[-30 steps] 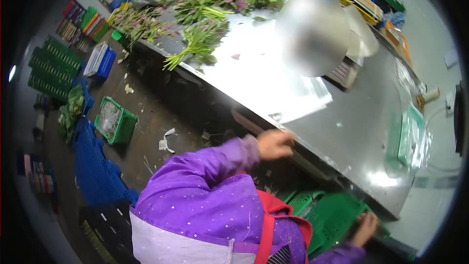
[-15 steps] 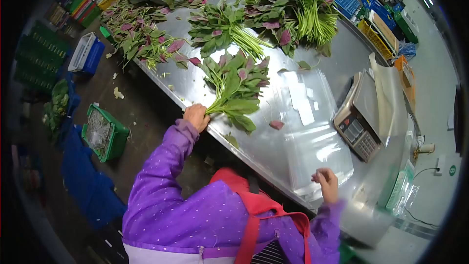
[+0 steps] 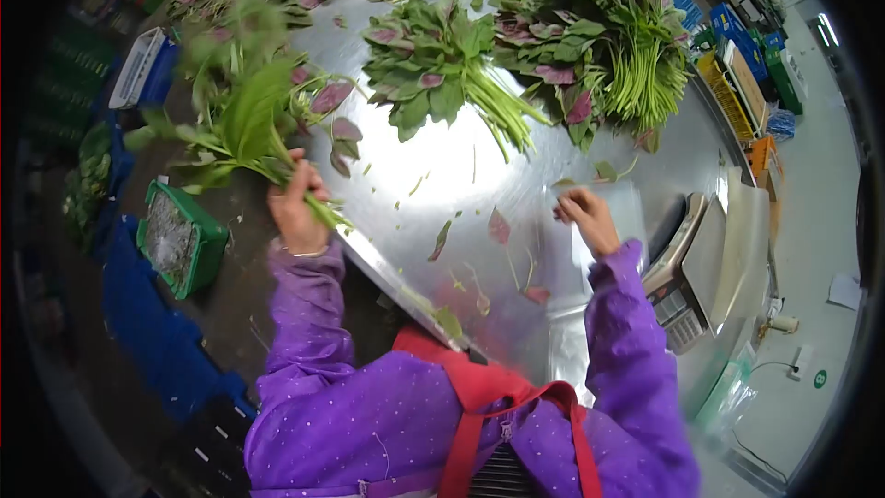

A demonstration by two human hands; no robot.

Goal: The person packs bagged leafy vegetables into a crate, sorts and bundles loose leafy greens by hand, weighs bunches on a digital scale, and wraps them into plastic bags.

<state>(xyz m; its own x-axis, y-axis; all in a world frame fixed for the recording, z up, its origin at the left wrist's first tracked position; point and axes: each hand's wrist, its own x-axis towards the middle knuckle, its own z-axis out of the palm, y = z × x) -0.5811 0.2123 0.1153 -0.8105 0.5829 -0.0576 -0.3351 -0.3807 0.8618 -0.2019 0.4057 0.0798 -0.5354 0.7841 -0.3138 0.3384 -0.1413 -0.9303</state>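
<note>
My left hand [image 3: 300, 207] is closed round the stems of a bunch of amaranth greens [image 3: 249, 120], raised over the left table edge. The leaves are blurred and point up and away from me. My right hand [image 3: 593, 221] is over the stack of clear plastic bags [image 3: 567, 350], fingers curled together near its far end. Whether anything is pinched there is hidden. Another bunch of amaranth [image 3: 424, 69] lies on the metal table [image 3: 396, 231], beyond both hands. A bigger pile of bunches [image 3: 636, 65] rests at the far right, stems towards me.
To the right of the bags stands a weighing scale [image 3: 678, 300] with plastic sheeting on it. Loose leaves and stem bits are scattered across the metal. On the floor at left are a green bin [image 3: 207, 240] and a white-and-blue crate [image 3: 138, 69]. Loose amaranth fills the far table end.
My left hand has lifted the bunch off the table and swung it up and left. My right hand has moved from the near end of the bags to their far end.
</note>
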